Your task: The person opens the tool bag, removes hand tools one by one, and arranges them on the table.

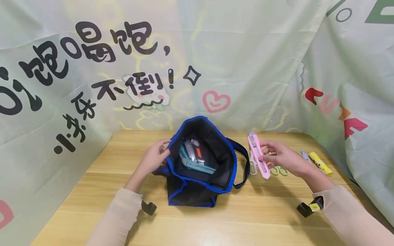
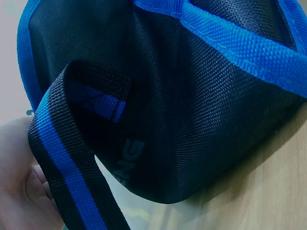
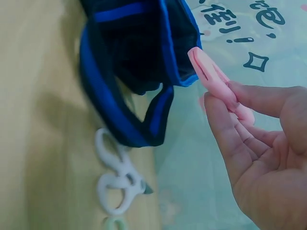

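Note:
A black bag with blue trim (image 1: 192,191) stands on the table, its mouth wide and tilted toward me. My left hand (image 1: 153,158) grips the left edge of that mouth; a striped strap (image 2: 64,158) crosses in front of the hand in the left wrist view. Inside the bag lie a teal utility knife (image 1: 197,166) and silver tools with a red part (image 1: 198,152). Just right of the bag, my right hand (image 1: 284,158) pinches a pink utility knife (image 1: 258,153) between thumb and fingers, above the table. The right wrist view shows the knife (image 3: 216,81) near its end.
White scissors (image 3: 120,167) lie on the table beside the bag's right strap (image 1: 245,160). Farther right are scissors with green handles (image 1: 280,171), a grey-blue item (image 1: 306,156) and a yellow tube-shaped thing (image 1: 321,164). Printed cloth (image 1: 240,68) hangs behind the wooden table (image 1: 246,218).

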Available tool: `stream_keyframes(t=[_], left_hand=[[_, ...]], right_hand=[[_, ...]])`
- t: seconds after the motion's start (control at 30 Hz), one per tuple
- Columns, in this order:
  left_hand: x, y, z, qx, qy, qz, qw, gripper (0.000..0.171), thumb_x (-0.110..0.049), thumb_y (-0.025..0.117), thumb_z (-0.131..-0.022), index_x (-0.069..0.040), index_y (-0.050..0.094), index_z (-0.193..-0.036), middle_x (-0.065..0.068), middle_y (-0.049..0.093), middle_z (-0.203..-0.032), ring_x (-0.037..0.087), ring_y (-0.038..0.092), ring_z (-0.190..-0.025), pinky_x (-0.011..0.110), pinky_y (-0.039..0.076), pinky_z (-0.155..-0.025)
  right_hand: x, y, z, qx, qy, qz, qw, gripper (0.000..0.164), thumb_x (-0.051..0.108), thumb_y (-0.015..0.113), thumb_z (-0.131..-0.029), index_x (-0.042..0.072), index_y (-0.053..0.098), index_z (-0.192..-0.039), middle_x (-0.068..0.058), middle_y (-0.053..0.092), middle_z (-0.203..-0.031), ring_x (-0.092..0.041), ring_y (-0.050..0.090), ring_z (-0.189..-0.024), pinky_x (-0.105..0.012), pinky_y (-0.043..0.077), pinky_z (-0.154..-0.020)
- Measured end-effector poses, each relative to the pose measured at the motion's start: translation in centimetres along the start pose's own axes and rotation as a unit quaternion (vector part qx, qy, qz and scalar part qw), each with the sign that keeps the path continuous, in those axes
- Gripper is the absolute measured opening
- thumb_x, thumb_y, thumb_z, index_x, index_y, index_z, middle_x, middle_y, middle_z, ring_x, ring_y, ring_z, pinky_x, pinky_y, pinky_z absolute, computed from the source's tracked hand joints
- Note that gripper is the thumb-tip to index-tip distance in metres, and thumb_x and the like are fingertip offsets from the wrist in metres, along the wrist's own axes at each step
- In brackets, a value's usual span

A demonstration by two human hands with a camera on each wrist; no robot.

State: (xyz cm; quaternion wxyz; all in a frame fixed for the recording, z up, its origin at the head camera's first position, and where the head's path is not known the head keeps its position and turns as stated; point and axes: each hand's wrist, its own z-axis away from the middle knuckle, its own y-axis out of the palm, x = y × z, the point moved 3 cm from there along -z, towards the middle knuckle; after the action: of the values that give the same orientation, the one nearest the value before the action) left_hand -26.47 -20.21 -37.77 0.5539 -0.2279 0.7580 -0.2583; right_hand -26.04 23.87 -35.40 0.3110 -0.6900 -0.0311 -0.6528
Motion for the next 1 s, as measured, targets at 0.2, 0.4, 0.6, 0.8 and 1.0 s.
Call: stream_keyframes(t=[0.2, 0.4, 0.6, 0.8, 1.0], left_hand=[[0.1, 0.1, 0.0, 0.005, 0.000, 0.005, 1.0000, 0.043, -0.014, 0.055, -0.094, -0.009, 0.053, -0.137, 0.008, 0.064, -0.083, 0.018, 0.061, -0.063, 0.032, 0.056, -0.059], [0.2, 0.2, -0.1, 0.006, -0.006, 0.003, 1.0000, 0.043, -0.015, 0.054, -0.095, -0.010, 0.052, -0.137, 0.008, 0.064, -0.084, 0.018, 0.062, -0.064, 0.033, 0.056, -0.060], [0.1, 0.1, -0.1, 0.007, -0.007, 0.008, 0.9999, 0.043, -0.014, 0.055, -0.095, -0.009, 0.052, -0.137, 0.008, 0.064, -0.084, 0.018, 0.062, -0.063, 0.033, 0.057, -0.060], [0.0, 0.3, -0.2, 0.006, -0.007, 0.008, 0.9999, 0.042, -0.014, 0.055, -0.094, -0.009, 0.053, -0.136, 0.008, 0.065, -0.084, 0.019, 0.062, -0.062, 0.033, 0.056, -0.058], [0.1, 0.4, -0.2, 0.007, -0.007, 0.006, 0.9999, 0.042, -0.014, 0.054, -0.095, -0.008, 0.053, -0.137, 0.009, 0.064, -0.083, 0.019, 0.062, -0.061, 0.033, 0.056, -0.058]], right_hand=[[-2.1, 0.4, 2.4, -0.005, 0.024, -0.031, 0.999, 0.065, 0.009, 0.063, -0.094, -0.012, 0.026, -0.142, -0.023, 0.055, -0.104, -0.029, 0.066, -0.084, -0.043, 0.058, -0.070], [-3.6, 1.0, 4.2, 0.018, 0.021, -0.077, 0.997, 0.066, 0.005, 0.062, -0.093, -0.012, 0.019, -0.141, -0.017, 0.055, -0.100, -0.027, 0.066, -0.082, -0.044, 0.058, -0.068], [-5.5, 1.7, 5.4, 0.041, 0.031, -0.108, 0.993, 0.069, 0.004, 0.061, -0.093, -0.013, 0.015, -0.141, -0.015, 0.054, -0.101, -0.024, 0.065, -0.082, -0.040, 0.058, -0.068], [-7.7, 2.5, 6.0, 0.054, 0.053, -0.124, 0.989, 0.066, 0.004, 0.062, -0.092, -0.011, 0.018, -0.139, -0.014, 0.055, -0.100, -0.023, 0.063, -0.083, -0.040, 0.058, -0.069], [-8.6, 3.3, 6.1, 0.076, 0.055, -0.139, 0.986, 0.061, 0.004, 0.061, -0.092, -0.011, 0.022, -0.137, -0.012, 0.055, -0.098, -0.022, 0.063, -0.080, -0.039, 0.058, -0.067]])
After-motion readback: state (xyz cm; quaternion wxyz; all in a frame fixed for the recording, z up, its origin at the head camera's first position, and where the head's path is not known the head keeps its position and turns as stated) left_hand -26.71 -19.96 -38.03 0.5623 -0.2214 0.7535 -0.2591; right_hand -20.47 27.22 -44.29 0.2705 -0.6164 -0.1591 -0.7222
